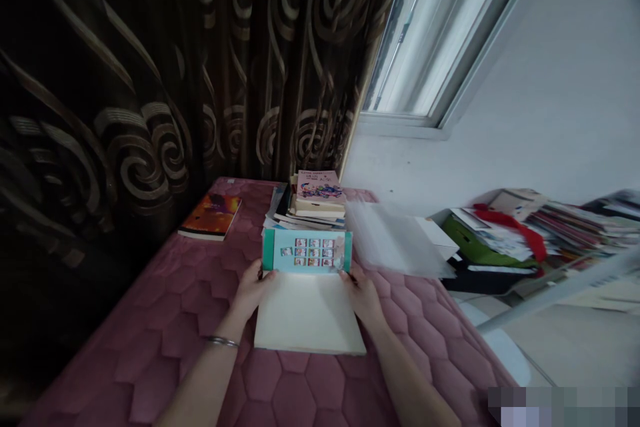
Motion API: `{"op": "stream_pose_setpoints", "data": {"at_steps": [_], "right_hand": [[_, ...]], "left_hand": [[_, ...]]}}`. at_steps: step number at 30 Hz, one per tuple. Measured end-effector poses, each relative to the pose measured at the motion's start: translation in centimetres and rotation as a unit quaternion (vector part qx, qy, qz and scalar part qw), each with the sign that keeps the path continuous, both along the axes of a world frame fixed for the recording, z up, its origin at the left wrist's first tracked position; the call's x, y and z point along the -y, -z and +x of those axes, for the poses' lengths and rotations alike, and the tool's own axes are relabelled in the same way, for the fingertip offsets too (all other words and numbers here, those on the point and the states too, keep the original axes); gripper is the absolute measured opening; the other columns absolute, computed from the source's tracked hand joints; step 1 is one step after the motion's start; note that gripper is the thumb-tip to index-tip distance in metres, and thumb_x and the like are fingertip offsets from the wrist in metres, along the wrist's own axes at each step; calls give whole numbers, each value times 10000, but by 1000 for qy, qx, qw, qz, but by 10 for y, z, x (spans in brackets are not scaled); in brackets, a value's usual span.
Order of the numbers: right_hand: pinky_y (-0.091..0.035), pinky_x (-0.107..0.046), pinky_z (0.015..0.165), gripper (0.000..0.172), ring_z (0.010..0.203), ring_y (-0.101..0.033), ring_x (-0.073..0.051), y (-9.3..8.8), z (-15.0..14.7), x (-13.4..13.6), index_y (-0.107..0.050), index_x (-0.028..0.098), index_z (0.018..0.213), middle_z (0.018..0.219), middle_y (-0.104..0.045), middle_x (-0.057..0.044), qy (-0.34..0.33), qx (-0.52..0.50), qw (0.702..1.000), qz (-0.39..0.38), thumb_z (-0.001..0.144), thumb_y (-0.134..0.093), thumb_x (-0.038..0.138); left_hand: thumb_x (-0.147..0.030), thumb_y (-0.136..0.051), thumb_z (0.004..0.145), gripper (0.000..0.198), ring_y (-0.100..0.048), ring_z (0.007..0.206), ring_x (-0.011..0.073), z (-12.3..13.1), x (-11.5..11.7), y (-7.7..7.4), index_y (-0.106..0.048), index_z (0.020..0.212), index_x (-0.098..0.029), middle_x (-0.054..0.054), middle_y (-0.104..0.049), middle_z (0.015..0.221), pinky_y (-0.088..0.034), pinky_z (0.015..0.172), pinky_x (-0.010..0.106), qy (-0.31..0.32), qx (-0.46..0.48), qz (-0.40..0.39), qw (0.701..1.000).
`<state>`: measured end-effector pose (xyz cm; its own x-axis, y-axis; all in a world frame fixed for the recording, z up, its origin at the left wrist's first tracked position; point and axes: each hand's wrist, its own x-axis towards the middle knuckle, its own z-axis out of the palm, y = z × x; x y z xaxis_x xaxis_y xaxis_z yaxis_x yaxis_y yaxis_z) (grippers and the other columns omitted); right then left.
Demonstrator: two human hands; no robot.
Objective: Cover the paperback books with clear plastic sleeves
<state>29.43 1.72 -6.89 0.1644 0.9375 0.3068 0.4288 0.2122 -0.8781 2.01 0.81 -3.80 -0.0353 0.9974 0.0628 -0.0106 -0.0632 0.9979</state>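
A book with a light teal panel (310,252), green at its side edges and printed with several small pictures, is tilted up between my two hands. Below the panel a plain cream surface (310,314) lies toward me; whether it is part of the same book I cannot tell. My left hand (255,285) grips the left lower corner of the panel, thumb in front and fingers behind. At the right lower corner, my right hand (363,290) holds it the same way. A silver bracelet circles my left wrist.
Behind the panel stands a stack of books (319,200), a pink one on top. An orange book (210,215) lies at the left on the pink quilted surface (290,384). Clear plastic sheets (395,237) spread to the right. Beyond the right edge sit piled papers and a green box (483,240).
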Motion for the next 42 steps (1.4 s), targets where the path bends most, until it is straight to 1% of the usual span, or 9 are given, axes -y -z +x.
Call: {"op": "stream_pose_setpoints", "data": {"at_steps": [5, 11, 19, 28, 35, 37, 40, 41, 42], "right_hand": [[-456, -317, 584, 303, 653, -608, -220, -2, -2, 0, -590, 206, 717, 698, -667, -51, 13, 6, 1000, 4, 807, -510, 484], [-497, -328, 660, 348, 731, -630, -233, -5, -4, 3, -638, 185, 842, 797, -701, -69, -17, -37, 999, 19, 801, -539, 516], [-498, -346, 661, 361, 728, -638, -247, -3, -4, 2, -656, 193, 816, 791, -710, -80, 16, -11, 1000, 2, 790, -520, 526], [-493, -296, 615, 400, 670, -618, -197, -21, -5, 12, -656, 172, 838, 743, -690, -43, -60, -73, 996, 1, 724, -626, 554], [-477, -302, 578, 472, 652, -608, -214, -11, -8, 5, -667, 157, 761, 698, -692, -72, 13, -40, 999, 7, 775, -537, 610], [-480, -307, 595, 476, 671, -618, -219, -9, -8, 4, -678, 153, 800, 726, -703, -75, 20, -31, 999, 10, 785, -524, 602], [-490, -321, 625, 493, 701, -635, -231, -9, -8, 3, -690, 147, 844, 768, -716, -82, 22, -21, 1000, 2, 791, -507, 603], [-495, -327, 641, 502, 716, -640, -236, -9, -8, 4, -694, 146, 859, 781, -721, -85, 24, -19, 1000, 1, 791, -506, 606], [-500, -334, 661, 510, 733, -646, -242, -9, -8, 4, -697, 144, 873, 796, -725, -88, 25, -19, 1000, 3, 790, -507, 610]], "left_hand": [[-453, -626, 674, 348, -641, 750, 194, 0, -2, 1, -649, 853, -155, 34, -716, 800, -488, 688, 272, -36, -32, -2, 999], [-415, -557, 723, 235, -610, 676, 186, 4, -5, 3, -602, 708, -185, 24, -683, 693, -440, 628, 258, -99, -144, 2, 985], [-324, -572, 731, 195, -583, 614, 171, 6, -7, -1, -527, 585, -203, 14, -644, 609, -380, 555, 236, -123, -176, -4, 977], [-355, -565, 741, 194, -629, 666, 187, 10, -10, -1, -621, 746, -169, 23, -686, 688, -449, 611, 261, -126, -142, 4, 982], [-288, -563, 780, 202, -660, 803, 187, 13, -10, 3, -527, 935, -163, 64, -677, 884, -510, 719, 295, -147, -116, 6, 982], [-271, -577, 793, 303, -644, 927, 223, 15, 0, -7, -506, 1056, -139, 110, -649, 996, -509, 794, 345, -192, -180, 27, 964], [-225, -557, 829, 398, -521, 1166, 299, 26, 27, -35, -469, 1194, -93, 201, -535, 1211, -434, 949, 464, -260, -382, 85, 883], [-208, -535, 846, 376, -504, 1181, 305, 32, 38, -45, -479, 1199, -94, 202, -521, 1229, -415, 967, 484, -231, -440, 96, 863], [-203, -529, 855, 347, -500, 1183, 298, 40, 50, -53, -501, 1188, -110, 185, -523, 1237, -410, 977, 480, -159, -487, 119, 851]]}}
